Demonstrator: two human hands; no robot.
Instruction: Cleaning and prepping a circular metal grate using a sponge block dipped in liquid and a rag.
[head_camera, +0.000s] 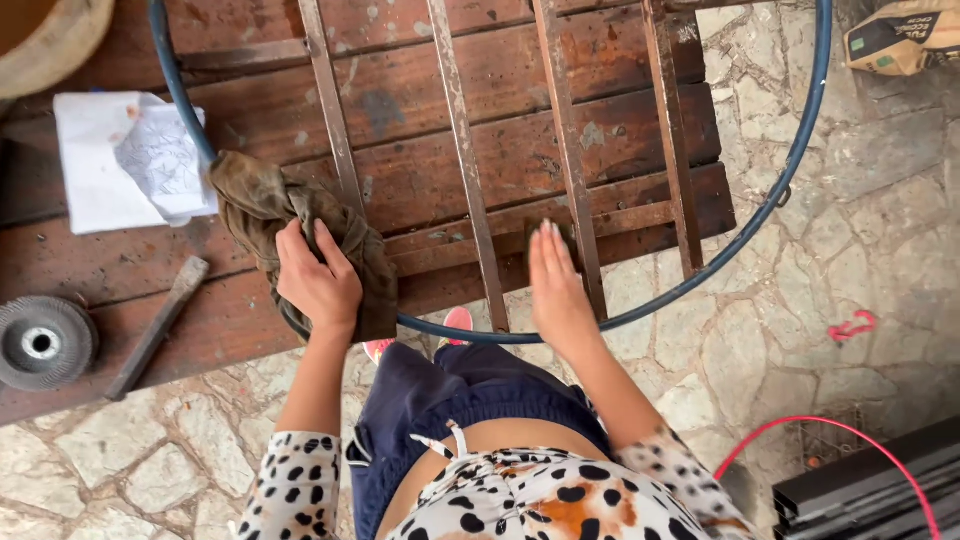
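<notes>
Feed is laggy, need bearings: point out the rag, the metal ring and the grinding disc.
rag (262, 197), head view, on its bunched top fold
metal ring (770, 200), head view, on its right curve
grinding disc (42, 342), head view, at its hub

A crumpled olive-brown rag (300, 230) is bunched over the blue metal hoop (700, 270) laid across a wooden table.

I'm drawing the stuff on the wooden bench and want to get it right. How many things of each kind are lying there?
Round metal frame: 1
Brown rag, under the left hand: 1
White paper: 1
Round grinding disc: 1
Metal chisel: 1
Total: 5
The right hand rests flat on a frame bar.
</notes>
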